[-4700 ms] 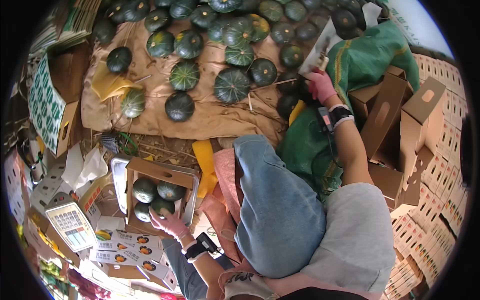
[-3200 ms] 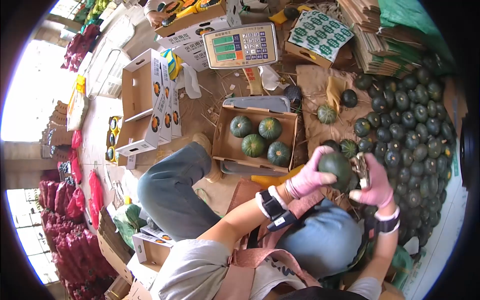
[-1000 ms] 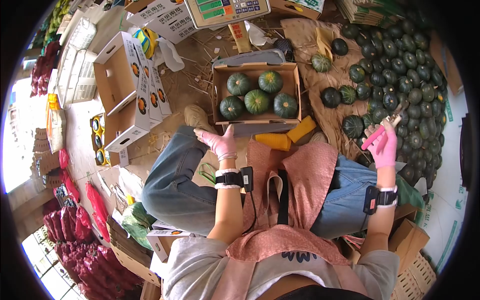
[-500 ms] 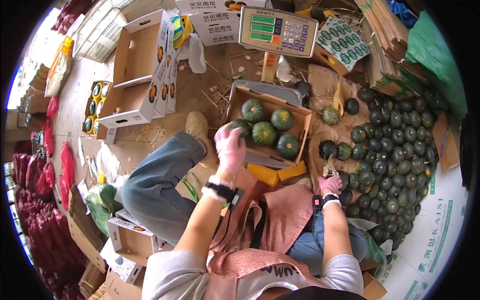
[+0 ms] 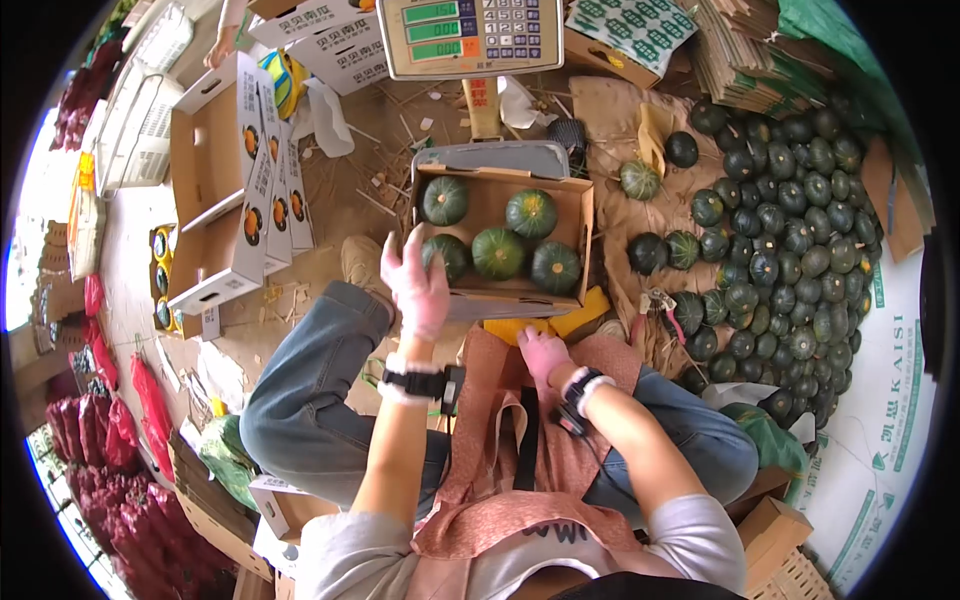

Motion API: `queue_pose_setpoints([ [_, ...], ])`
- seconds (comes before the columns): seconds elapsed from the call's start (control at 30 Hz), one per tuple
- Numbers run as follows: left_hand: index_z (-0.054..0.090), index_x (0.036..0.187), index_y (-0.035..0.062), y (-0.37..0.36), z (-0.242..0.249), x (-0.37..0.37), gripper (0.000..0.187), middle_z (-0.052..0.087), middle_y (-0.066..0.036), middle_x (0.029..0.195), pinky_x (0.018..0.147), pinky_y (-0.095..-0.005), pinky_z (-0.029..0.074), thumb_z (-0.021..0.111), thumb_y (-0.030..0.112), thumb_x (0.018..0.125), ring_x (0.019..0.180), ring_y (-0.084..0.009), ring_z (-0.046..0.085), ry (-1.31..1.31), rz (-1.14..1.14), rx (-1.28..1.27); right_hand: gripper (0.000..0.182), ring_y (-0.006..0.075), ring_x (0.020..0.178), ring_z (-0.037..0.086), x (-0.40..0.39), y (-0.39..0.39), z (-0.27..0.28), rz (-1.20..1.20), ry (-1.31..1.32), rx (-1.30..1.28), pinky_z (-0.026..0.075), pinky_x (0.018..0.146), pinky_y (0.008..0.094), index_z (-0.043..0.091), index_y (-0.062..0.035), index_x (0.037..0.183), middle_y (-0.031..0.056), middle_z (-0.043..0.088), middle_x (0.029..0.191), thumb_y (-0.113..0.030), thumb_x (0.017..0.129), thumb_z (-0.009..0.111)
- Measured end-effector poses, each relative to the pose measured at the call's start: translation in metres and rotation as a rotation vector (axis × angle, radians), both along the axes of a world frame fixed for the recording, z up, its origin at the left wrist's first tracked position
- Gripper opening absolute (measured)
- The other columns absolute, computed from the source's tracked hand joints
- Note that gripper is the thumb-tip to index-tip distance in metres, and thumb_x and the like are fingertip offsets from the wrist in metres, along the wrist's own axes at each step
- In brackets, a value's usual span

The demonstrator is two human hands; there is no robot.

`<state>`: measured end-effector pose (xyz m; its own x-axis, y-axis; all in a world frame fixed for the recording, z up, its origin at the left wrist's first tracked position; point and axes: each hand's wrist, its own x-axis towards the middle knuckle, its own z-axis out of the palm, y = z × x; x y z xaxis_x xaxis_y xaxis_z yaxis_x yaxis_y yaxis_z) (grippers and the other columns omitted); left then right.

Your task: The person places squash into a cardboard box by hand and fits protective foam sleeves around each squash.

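My left hand (image 5: 416, 288), in a pink glove, is open with fingers spread at the near left corner of a cardboard box (image 5: 480, 189). Its fingertips overlap a dark green squash (image 5: 445, 257) lying in that box. Several more squashes, such as a mottled one (image 5: 498, 252), sit around it. The box rests on the grey platform of a scale (image 5: 495, 155). Also gloved in pink, my right hand (image 5: 544, 356) is open over my apron, fingertips right by a yellow pad (image 5: 515, 329). Pink-handled pruning shears (image 5: 661, 306) lie among squashes to the right.
The scale's lit display (image 5: 475, 35) stands beyond the box. A large squash pile (image 5: 790, 240) covers the right side. Open white cartons (image 5: 222, 215) stand at left, with flattened cardboard (image 5: 735, 50) at back right. A person's arm (image 5: 226, 35) shows at top left.
My left hand has let go of the squash, which now sits in the box. My right hand has left the shears and moved left towards the box. The view has shifted.
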<state>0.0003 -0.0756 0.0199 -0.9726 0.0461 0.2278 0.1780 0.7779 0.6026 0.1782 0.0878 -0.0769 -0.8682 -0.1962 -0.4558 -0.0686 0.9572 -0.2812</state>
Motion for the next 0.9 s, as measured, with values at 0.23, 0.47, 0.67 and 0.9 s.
queue_pose_setpoints([
  [0.23, 0.049, 0.120, 0.0037, -0.031, 0.073, 0.106, 0.036, 0.058, -0.010, 0.104, 0.077, -0.0288, 0.048, 0.055, 0.001, 0.085, 0.091, -0.0187, 0.058, -0.514, -0.222, 0.699, 0.016, 0.0229, 0.079, 0.064, -0.022, -0.020, -0.026, -0.024, 0.058, 0.233, 0.050, 0.064, 0.0384, 0.062, -0.0115, 0.090, 0.0074, 0.063, 0.086, -0.017, 0.084, 0.049],
  [0.47, 0.057, 0.087, 0.0029, -0.009, 0.060, 0.123, 0.037, 0.060, -0.016, 0.090, 0.072, -0.0425, 0.048, 0.071, 0.034, 0.072, 0.083, -0.0350, 0.058, -0.607, -0.641, -0.267, 0.029, 0.0317, 0.085, 0.062, -0.034, -0.008, 0.087, -0.382, 0.038, -0.313, 0.049, 0.074, 0.0431, 0.064, -0.0100, 0.085, 0.0133, 0.065, 0.085, -0.038, 0.079, 0.059],
  [0.67, 0.058, 0.093, 0.0049, 0.009, 0.081, 0.125, 0.030, 0.057, -0.014, 0.083, 0.065, -0.0393, 0.048, 0.071, 0.018, 0.069, 0.077, -0.0338, 0.057, -0.209, -0.526, 0.042, 0.028, 0.0195, 0.069, 0.061, -0.039, -0.017, 0.101, -1.280, -0.050, -1.323, 0.048, 0.059, 0.0311, 0.062, -0.0010, 0.084, 0.0086, 0.064, 0.077, -0.028, 0.081, 0.060],
  [0.9, 0.055, 0.074, 0.0016, -0.020, 0.096, 0.092, 0.026, 0.053, -0.010, 0.066, 0.053, -0.0314, 0.042, 0.074, 0.020, 0.072, 0.058, -0.0223, 0.051, -0.215, -0.311, 0.351, 0.014, 0.0296, 0.086, 0.058, -0.125, 0.018, 0.126, -0.428, 0.450, -0.350, 0.049, 0.069, 0.0385, 0.062, -0.0161, 0.095, 0.0131, 0.058, 0.094, -0.023, 0.085, 0.055],
])
